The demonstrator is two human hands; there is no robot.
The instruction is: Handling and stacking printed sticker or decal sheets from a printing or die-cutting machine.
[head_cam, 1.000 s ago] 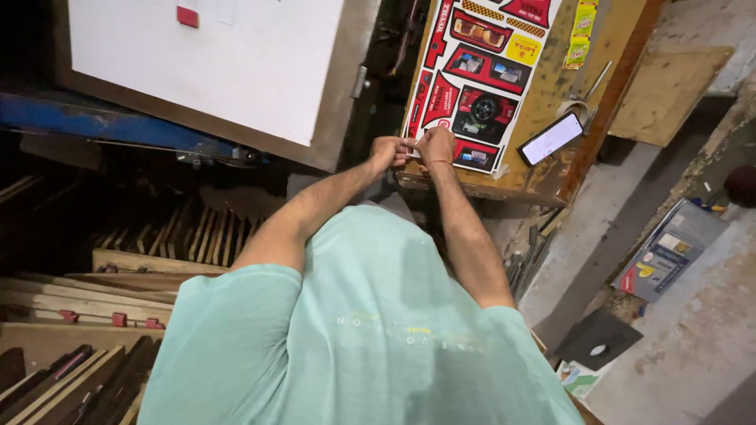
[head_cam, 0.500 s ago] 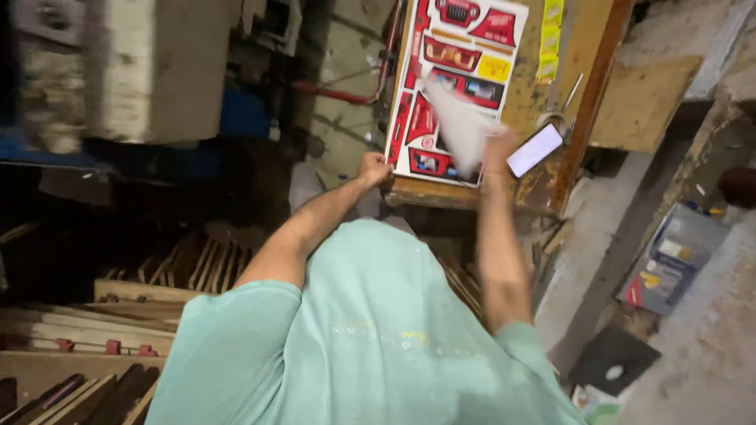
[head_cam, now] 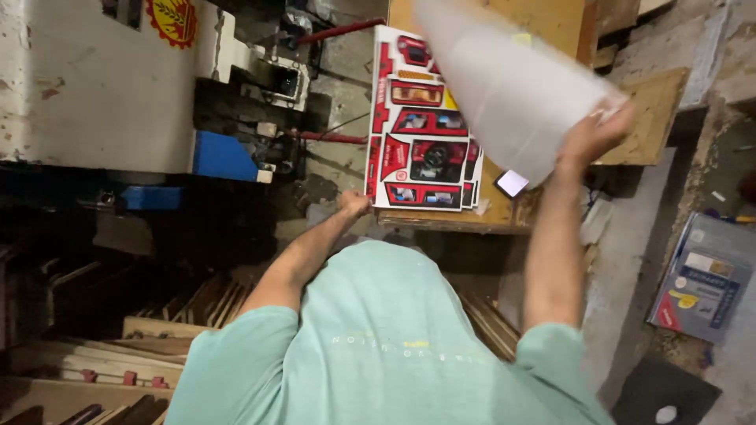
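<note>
A stack of red printed sheets (head_cam: 421,126) lies on a wooden table (head_cam: 551,31). My right hand (head_cam: 594,130) is raised above the table's right side and grips a pale sheet (head_cam: 504,86) by its corner; the sheet is lifted, tilted and blurred. My left hand (head_cam: 353,203) rests at the near left corner of the stack, by the table's front edge; whether it grips the sheets I cannot tell. A phone (head_cam: 512,183) with a lit screen lies on the table to the right of the stack, partly under the raised sheet.
A large white and blue machine (head_cam: 102,86) stands to the left. Wooden strips and frames (head_cam: 118,354) are piled low on the left. A blue-grey box (head_cam: 701,275) lies on the floor at right, a dark mat (head_cam: 665,397) below it.
Both hands were together at the stack's near edge. My right hand has since peeled off one sheet and swung it up and to the right; my left hand has stayed at the stack's corner.
</note>
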